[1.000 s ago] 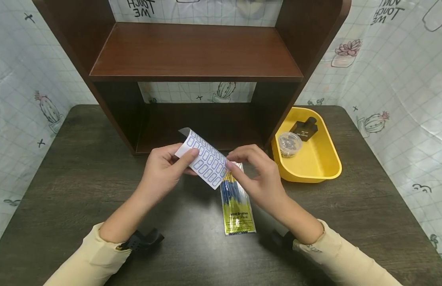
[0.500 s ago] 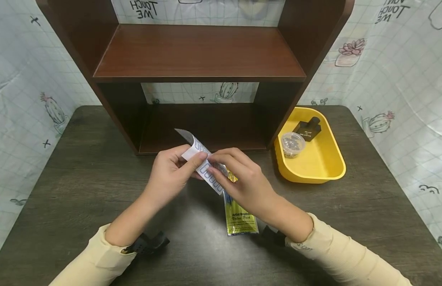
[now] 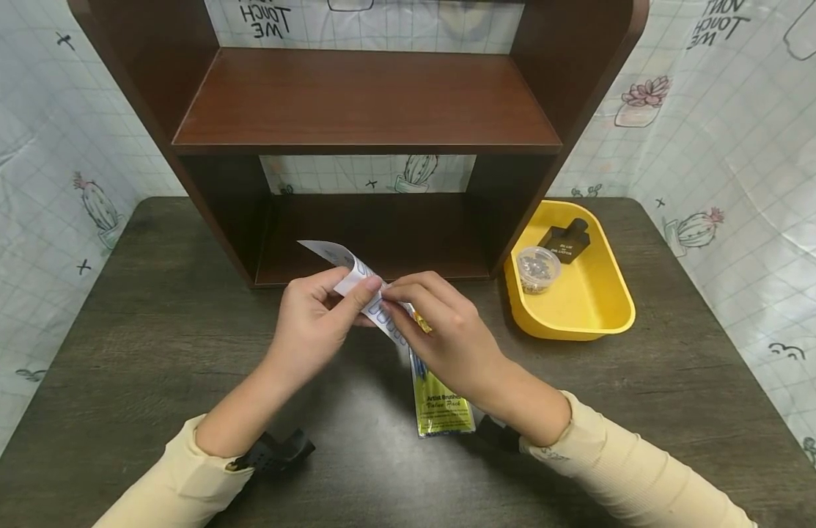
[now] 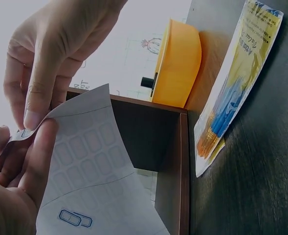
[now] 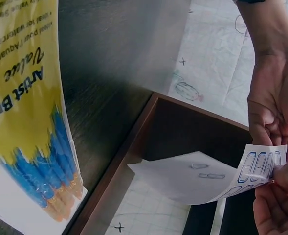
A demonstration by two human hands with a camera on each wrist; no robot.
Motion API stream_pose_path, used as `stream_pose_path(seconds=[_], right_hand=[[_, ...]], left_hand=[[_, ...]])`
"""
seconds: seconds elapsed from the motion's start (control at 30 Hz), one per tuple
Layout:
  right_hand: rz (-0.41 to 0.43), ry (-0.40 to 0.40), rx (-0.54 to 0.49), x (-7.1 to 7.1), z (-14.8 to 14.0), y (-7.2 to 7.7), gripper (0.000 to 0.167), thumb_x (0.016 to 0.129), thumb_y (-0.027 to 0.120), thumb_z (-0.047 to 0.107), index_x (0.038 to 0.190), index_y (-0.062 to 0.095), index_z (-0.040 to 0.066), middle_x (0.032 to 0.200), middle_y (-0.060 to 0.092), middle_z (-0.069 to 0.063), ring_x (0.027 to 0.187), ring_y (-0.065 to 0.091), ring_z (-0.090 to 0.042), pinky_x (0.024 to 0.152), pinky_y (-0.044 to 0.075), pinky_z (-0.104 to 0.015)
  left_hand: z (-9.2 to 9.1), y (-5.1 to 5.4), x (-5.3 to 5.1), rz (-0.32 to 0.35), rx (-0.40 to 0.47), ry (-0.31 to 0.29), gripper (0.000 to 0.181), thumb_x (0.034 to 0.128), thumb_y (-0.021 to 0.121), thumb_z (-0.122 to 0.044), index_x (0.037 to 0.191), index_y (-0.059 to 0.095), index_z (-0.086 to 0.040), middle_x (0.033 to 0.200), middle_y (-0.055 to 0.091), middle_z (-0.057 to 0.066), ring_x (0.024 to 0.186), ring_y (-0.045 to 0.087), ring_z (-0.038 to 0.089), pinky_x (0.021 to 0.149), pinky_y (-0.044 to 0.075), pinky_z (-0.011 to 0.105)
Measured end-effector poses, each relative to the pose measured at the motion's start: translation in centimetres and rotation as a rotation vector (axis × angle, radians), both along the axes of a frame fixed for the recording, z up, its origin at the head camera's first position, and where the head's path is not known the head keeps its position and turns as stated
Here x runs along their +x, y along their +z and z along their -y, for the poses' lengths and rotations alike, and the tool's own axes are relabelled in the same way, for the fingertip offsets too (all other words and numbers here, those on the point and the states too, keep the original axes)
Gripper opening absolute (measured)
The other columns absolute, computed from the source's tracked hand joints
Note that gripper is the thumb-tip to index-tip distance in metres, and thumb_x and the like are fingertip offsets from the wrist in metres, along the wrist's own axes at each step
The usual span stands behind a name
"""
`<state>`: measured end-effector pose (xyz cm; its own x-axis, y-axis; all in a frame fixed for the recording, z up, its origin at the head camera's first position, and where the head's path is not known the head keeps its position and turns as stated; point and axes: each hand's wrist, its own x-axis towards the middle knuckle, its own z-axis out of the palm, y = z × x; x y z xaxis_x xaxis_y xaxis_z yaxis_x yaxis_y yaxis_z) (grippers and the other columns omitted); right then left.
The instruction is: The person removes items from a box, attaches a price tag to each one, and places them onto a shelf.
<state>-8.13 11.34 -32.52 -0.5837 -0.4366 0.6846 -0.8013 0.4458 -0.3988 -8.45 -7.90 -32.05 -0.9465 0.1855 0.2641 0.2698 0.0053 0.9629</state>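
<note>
My left hand [image 3: 315,315] pinches a curled white sheet of blue-outlined stickers [image 3: 337,254], thumb on the printed face and fingers behind. The fingertips of my right hand [image 3: 450,341] pinch at the same sheet, close beside the left thumb. In the left wrist view, the sheet's back [image 4: 97,186] faces the camera, with a printed paper-clip-like mark. The right wrist view shows the printed labels [image 5: 258,164] between the hands. Whether a single sticker is lifted cannot be made out. Beneath the right hand lies a yellow packet of artist brushes [image 3: 443,411], partly hidden.
A dark brown two-level shelf [image 3: 368,99] stands behind the hands. At its right, a yellow bin [image 3: 589,301] holds a clear round tub [image 3: 538,270] of small bits and a black box-like item [image 3: 566,240]. Patterned sheeting covers the walls around the dark table [image 3: 150,330].
My right hand has moved left from the sheet's right edge to beside the left thumb. The sheet has bent and its far end curls further left. The left hand has barely moved.
</note>
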Motion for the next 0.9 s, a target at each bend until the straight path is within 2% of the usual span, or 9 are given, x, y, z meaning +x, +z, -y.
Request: stream_pose_path(seconds=[0.23, 0.57, 0.7, 0.8, 0.9], right_hand=[[-0.045, -0.003, 0.005, -0.15, 0.20, -0.03, 0.019, 0.087, 0.080, -0.005, 0.103, 0.072, 0.000, 0.103, 0.072, -0.009, 0.098, 0.069, -0.020, 0.085, 0.061, -0.027], [-0.080, -0.047, 0.050, -0.16, 0.19, -0.21, 0.021, 0.086, 0.080, -0.006, 0.103, 0.071, 0.001, 0.103, 0.072, -0.009, 0.097, 0.068, -0.020, 0.086, 0.062, -0.030], [-0.050, -0.038, 0.039, -0.05, 0.15, -0.25, 0.020, 0.087, 0.080, -0.004, 0.103, 0.070, 0.002, 0.104, 0.073, -0.008, 0.098, 0.068, -0.019, 0.087, 0.062, -0.030], [0.006, -0.007, -0.003, 0.06, 0.08, -0.32, 0.018, 0.088, 0.079, -0.003, 0.103, 0.070, 0.002, 0.105, 0.073, -0.008, 0.099, 0.067, -0.019, 0.087, 0.061, -0.029], [0.078, 0.037, -0.065, 0.16, -0.04, -0.35, 0.017, 0.089, 0.078, -0.004, 0.102, 0.070, 0.003, 0.104, 0.074, -0.008, 0.098, 0.068, -0.018, 0.086, 0.060, -0.028]], left_hand=[[-0.03, -0.05, 0.06, -0.036, -0.025, 0.043, 0.013, 0.0977, 0.070, -0.003, 0.097, 0.076, 0.009, 0.091, 0.078, 0.026, 0.073, 0.074, 0.004, 0.067, 0.065, 0.033], [-0.11, -0.29, -0.11, -0.104, -0.084, 0.105, 0.011, 0.0971, 0.072, -0.004, 0.096, 0.076, 0.006, 0.087, 0.078, 0.022, 0.067, 0.070, 0.003, 0.062, 0.063, 0.028], [0.08, -0.52, -0.33, -0.133, -0.127, 0.140, 0.011, 0.0967, 0.072, -0.005, 0.098, 0.076, 0.005, 0.085, 0.078, 0.019, 0.066, 0.067, 0.004, 0.059, 0.059, 0.022], [0.32, -0.62, -0.50, -0.148, -0.150, 0.154, 0.010, 0.0967, 0.073, -0.006, 0.096, 0.076, 0.004, 0.081, 0.077, 0.016, 0.063, 0.064, 0.006, 0.056, 0.053, 0.018], [0.66, -0.70, -0.66, -0.149, -0.151, 0.148, 0.010, 0.0971, 0.072, -0.006, 0.095, 0.076, 0.003, 0.080, 0.076, 0.015, 0.061, 0.064, 0.007, 0.054, 0.052, 0.019]])
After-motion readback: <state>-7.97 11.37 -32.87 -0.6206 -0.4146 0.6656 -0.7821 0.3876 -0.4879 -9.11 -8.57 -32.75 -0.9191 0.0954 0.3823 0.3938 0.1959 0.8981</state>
